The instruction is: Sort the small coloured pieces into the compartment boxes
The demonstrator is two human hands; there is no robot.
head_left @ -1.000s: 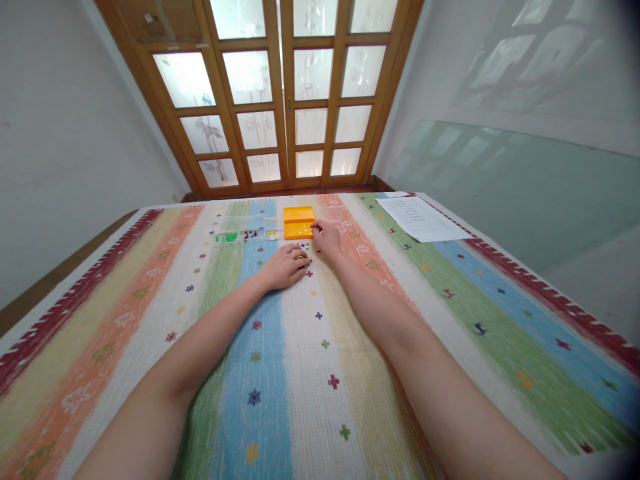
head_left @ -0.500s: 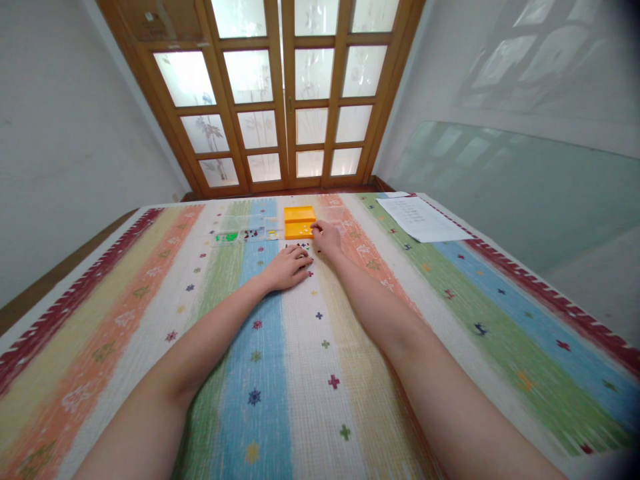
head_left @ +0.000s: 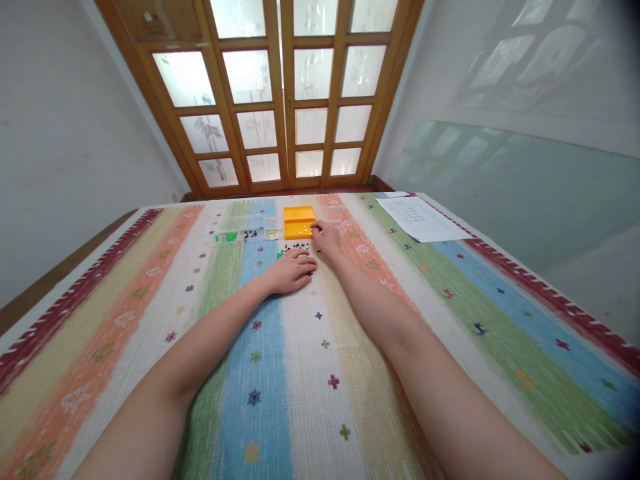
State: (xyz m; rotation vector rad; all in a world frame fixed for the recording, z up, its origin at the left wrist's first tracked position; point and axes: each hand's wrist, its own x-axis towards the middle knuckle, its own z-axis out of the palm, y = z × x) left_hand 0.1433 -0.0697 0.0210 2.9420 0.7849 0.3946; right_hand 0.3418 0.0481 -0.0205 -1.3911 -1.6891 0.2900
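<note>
My left hand (head_left: 294,272) lies palm down on the striped tablecloth, its fingers stretched out. Just beyond its fingertips is a loose pile of small green and dark pieces (head_left: 296,249), partly covered by that hand. Bent and pinched together, the fingers of my right hand (head_left: 327,239) are at the right edge of an orange box (head_left: 299,213) with its lid open. Whatever they pinch is too small to make out. A few small white pieces (head_left: 305,231) lie in the near half of the orange box.
Left of the orange box stands a clear compartment case, holding green pieces (head_left: 227,237), dark pieces (head_left: 251,234) and yellow pieces (head_left: 272,235). Another clear container (head_left: 334,213) is behind my right hand. Printed paper sheets (head_left: 417,217) lie at the far right of the tablecloth (head_left: 260,427).
My left hand has drawn slightly back toward me and to the right, uncovering more of the green and dark pieces. My right hand has barely moved.
</note>
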